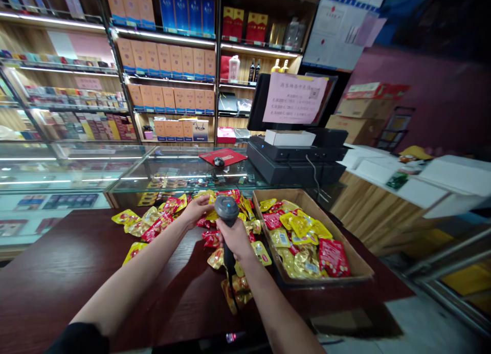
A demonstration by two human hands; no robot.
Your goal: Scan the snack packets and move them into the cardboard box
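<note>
In my right hand (237,236) is a black handheld barcode scanner (226,209), fingers wrapped round its handle. A small blue light shows on the scanner's head, and its cable hangs down toward the table's near edge. Just left of the scanner, my left hand (198,211) is closed at the fingertips on a yellow snack packet (210,196), partly hidden by the fingers and the scanner. Red, yellow and gold packets lie loose around both hands, including a red packet (158,227) to the left and a gold packet (236,291) below the scanner.
A cardboard box (360,272) holding many packets stands right of my hands on the dark wooden table (76,272). Behind are a glass counter (172,162), a mouse (218,161) and a monitor with a paper notice (293,99). Stocked shelves (164,80) line the wall.
</note>
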